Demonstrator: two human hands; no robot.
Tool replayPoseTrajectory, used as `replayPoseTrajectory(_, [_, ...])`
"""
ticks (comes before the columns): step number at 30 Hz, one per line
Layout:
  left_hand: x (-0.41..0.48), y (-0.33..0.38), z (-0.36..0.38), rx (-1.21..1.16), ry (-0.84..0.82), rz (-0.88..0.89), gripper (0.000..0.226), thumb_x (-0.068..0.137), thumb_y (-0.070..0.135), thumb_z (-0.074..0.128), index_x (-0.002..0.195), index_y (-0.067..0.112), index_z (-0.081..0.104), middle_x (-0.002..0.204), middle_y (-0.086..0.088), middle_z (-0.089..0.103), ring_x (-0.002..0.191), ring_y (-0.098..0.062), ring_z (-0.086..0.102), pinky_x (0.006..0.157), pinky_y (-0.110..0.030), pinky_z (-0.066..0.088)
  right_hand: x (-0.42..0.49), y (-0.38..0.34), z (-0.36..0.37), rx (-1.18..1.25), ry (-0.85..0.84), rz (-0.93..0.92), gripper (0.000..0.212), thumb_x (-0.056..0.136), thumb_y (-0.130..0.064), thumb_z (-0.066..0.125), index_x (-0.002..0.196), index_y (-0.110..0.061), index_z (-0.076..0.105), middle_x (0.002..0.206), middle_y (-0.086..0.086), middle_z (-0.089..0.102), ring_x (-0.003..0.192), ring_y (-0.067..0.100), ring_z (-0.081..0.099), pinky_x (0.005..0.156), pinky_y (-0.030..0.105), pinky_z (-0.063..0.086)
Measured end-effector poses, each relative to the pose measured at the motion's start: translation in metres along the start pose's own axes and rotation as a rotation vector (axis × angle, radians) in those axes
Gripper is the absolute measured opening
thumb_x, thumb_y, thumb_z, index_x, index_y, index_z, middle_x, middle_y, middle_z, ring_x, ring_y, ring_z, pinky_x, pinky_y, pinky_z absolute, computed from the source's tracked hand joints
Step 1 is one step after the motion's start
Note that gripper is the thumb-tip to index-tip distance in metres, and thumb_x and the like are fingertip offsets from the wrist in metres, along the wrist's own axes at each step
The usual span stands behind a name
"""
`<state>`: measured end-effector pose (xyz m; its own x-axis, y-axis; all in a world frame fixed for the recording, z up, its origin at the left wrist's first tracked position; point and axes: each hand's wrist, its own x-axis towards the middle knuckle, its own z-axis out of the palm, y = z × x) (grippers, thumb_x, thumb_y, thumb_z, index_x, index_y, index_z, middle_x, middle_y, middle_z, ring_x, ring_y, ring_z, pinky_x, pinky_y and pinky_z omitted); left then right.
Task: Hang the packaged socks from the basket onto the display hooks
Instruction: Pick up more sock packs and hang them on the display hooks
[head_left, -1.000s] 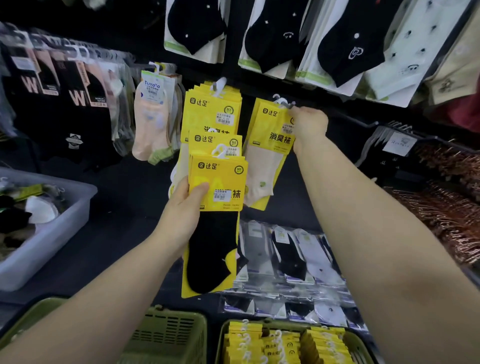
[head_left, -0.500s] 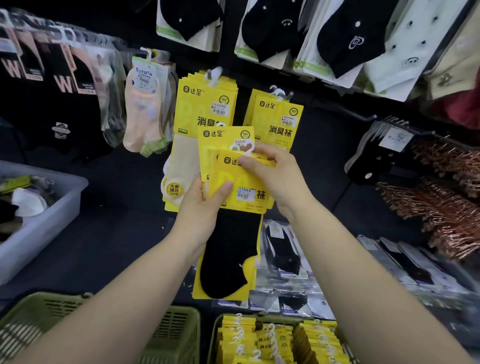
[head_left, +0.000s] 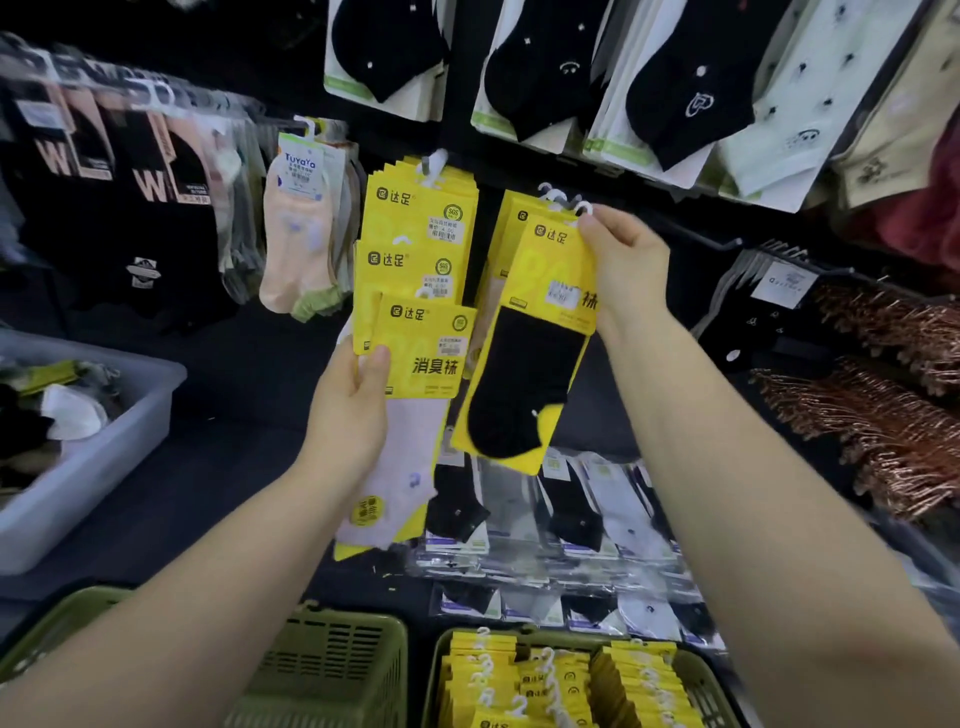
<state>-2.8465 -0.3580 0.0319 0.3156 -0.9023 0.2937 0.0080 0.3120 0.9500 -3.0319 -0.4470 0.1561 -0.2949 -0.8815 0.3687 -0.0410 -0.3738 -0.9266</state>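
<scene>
In the head view, your right hand (head_left: 623, 260) is reaching up at centre right of the frame, its fingers and thumb pinching the top corner of a yellow black-sock pack (head_left: 524, 374). That pack is hanging tilted, with its white hanger up against the cluster of white hangers (head_left: 558, 197) on the display hook; you cannot tell whether it is on the hook. Just left of it, in the middle of the frame, your left hand (head_left: 348, 410) is gripping a yellow pale-sock pack (head_left: 421, 353), with the thumb lying across the card's lower left corner. Behind this, a thick stack of yellow packs (head_left: 421, 208) is hanging from its own hook. At the bottom centre, the green basket (head_left: 429, 686) is holding rows of yellow packs (head_left: 545, 680) standing on edge. Another green basket (head_left: 332, 670) is sitting just to its left. A grey tub (head_left: 104, 467) of loose socks is sitting at the left edge, and copper hangers (head_left: 883, 415) are bunching at the right.
</scene>
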Motion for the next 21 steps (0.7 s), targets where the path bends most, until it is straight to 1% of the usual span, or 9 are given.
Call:
replayPoseTrajectory(3, [-0.004, 0.001, -0.01, 0.041, 0.018, 0.001, 0.02, 0.102, 0.026, 0.038, 0.097, 0.037, 0.054, 0.081, 0.037, 0.064, 0.078, 0.019, 0.059, 0.056, 0.002, 0.038, 0.02, 0.0, 0.006, 0.035, -0.044, 0.087, 0.008, 0.085, -0.011, 0.069, 0.082, -0.018, 0.072, 0.103, 0.012, 0.072, 0.106, 0.029, 0.065, 0.098, 0.048, 0.049])
replayPoseTrajectory(7, [-0.012, -0.003, -0.011, 0.059, -0.006, -0.048, 0.021, 0.102, 0.029, 0.039, 0.093, 0.04, 0.055, 0.079, 0.038, 0.064, 0.075, 0.019, 0.059, 0.064, -0.012, 0.042, 0.037, 0.004, 0.017, -0.046, -0.01, 0.134, 0.02, 0.084, -0.006, 0.069, 0.07, -0.022, 0.07, 0.089, 0.004, 0.07, 0.099, 0.025, 0.065, 0.095, 0.047, 0.051])
replayPoseTrajectory(9, [-0.014, -0.005, -0.01, 0.051, -0.02, -0.062, 0.02, 0.101, 0.031, 0.039, 0.093, 0.039, 0.056, 0.08, 0.034, 0.066, 0.078, 0.014, 0.062, 0.07, -0.022, 0.043, 0.044, 0.003, 0.022, -0.098, 0.08, 0.143, 0.009, 0.083, -0.008, 0.069, 0.085, -0.016, 0.071, 0.092, 0.001, 0.067, 0.093, 0.021, 0.063, 0.094, 0.042, 0.052])
replayPoseTrajectory(11, [-0.013, -0.006, -0.008, 0.021, -0.035, -0.093, 0.018, 0.101, 0.033, 0.04, 0.096, 0.037, 0.057, 0.085, 0.028, 0.069, 0.086, 0.002, 0.066, 0.079, -0.031, 0.049, 0.038, 0.002, 0.025, -0.263, 0.233, 0.159, 0.027, 0.085, -0.019, 0.067, 0.111, -0.016, 0.062, 0.117, 0.004, 0.059, 0.107, 0.022, 0.056, 0.095, 0.033, 0.047])
replayPoseTrajectory(13, [-0.012, -0.006, -0.007, -0.027, -0.049, -0.124, 0.019, 0.101, 0.034, 0.041, 0.099, 0.036, 0.059, 0.09, 0.021, 0.072, 0.092, -0.006, 0.068, 0.09, -0.039, 0.051, 0.012, 0.006, 0.028, -0.305, 0.276, 0.092, 0.033, 0.086, -0.021, 0.063, 0.116, -0.02, 0.053, 0.126, 0.006, 0.05, 0.114, 0.024, 0.05, 0.095, 0.032, 0.043])
replayPoseTrajectory(15, [-0.012, -0.005, -0.004, -0.082, -0.061, -0.14, 0.019, 0.1, 0.034, 0.042, 0.105, 0.036, 0.061, 0.095, 0.015, 0.073, 0.095, -0.01, 0.068, 0.095, -0.045, 0.05, -0.03, 0.016, 0.031, -0.256, 0.032, 0.001, 0.025, 0.084, -0.024, 0.066, 0.104, -0.025, 0.051, 0.117, 0.002, 0.054, 0.109, 0.02, 0.053, 0.088, 0.031, 0.046])
replayPoseTrajectory(17, [-0.013, -0.003, 0.001, -0.147, -0.074, -0.14, 0.021, 0.1, 0.032, 0.045, 0.11, 0.036, 0.063, 0.1, 0.009, 0.074, 0.1, -0.015, 0.068, 0.095, -0.047, 0.049, -0.072, 0.025, 0.032, -0.302, -0.273, 0.0, 0.029, 0.078, -0.035, 0.074, 0.092, -0.032, 0.049, 0.103, -0.007, 0.057, 0.093, 0.009, 0.058, 0.067, 0.019, 0.047])
replayPoseTrajectory(18, [-0.013, -0.002, 0.004, -0.175, -0.077, -0.132, 0.021, 0.099, 0.03, 0.048, 0.108, 0.039, 0.065, 0.102, 0.007, 0.074, 0.101, -0.016, 0.068, 0.095, -0.047, 0.05, -0.085, 0.03, 0.031, -0.361, -0.354, -0.022, 0.034, 0.075, -0.04, 0.077, 0.09, -0.033, 0.047, 0.097, -0.011, 0.057, 0.087, 0.004, 0.058, 0.06, 0.016, 0.046])
replayPoseTrajectory(21, [-0.015, -0.001, 0.01, -0.204, -0.058, -0.152, 0.019, 0.096, 0.03, 0.053, 0.1, 0.041, 0.068, 0.104, 0.005, 0.073, 0.101, -0.017, 0.068, 0.094, -0.047, 0.05, -0.091, 0.037, 0.025, -0.442, -0.34, -0.062, 0.039, 0.068, -0.039, 0.083, 0.089, -0.031, 0.05, 0.09, -0.012, 0.061, 0.081, 0.004, 0.061, 0.063, 0.022, 0.051])
